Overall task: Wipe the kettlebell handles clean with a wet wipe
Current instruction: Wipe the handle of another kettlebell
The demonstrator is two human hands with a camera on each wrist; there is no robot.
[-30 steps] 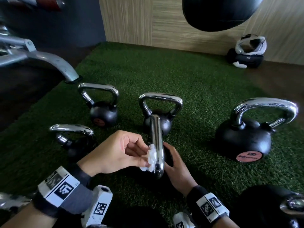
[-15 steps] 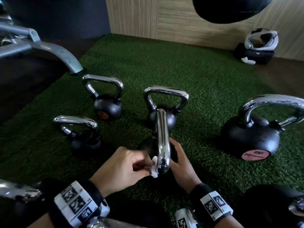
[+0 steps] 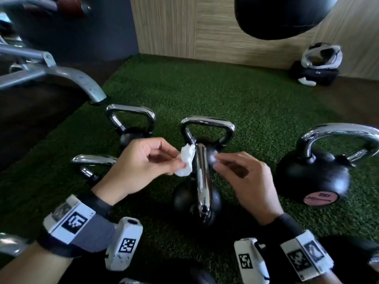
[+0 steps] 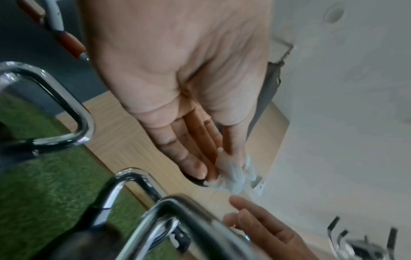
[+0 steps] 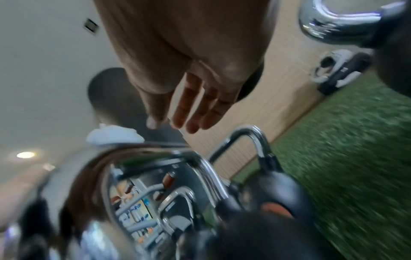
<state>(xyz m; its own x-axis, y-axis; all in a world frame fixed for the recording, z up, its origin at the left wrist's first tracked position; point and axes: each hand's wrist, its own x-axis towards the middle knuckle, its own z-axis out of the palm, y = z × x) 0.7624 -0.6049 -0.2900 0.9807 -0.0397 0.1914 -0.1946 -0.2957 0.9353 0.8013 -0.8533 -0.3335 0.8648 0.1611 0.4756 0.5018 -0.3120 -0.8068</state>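
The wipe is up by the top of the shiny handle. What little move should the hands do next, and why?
Probably pass the wet wipe across. The left hand pinches it beside the far end of the nearest kettlebell's handle, and the right hand hangs open on the other side, fingers stretched toward it and off the kettlebell. The right hand could then wipe its own side.

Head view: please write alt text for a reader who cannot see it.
A left hand pinches a white wipe against a kettlebell's chrome handle, the right hand loose beside it. Four more kettlebells stand around on green turf.
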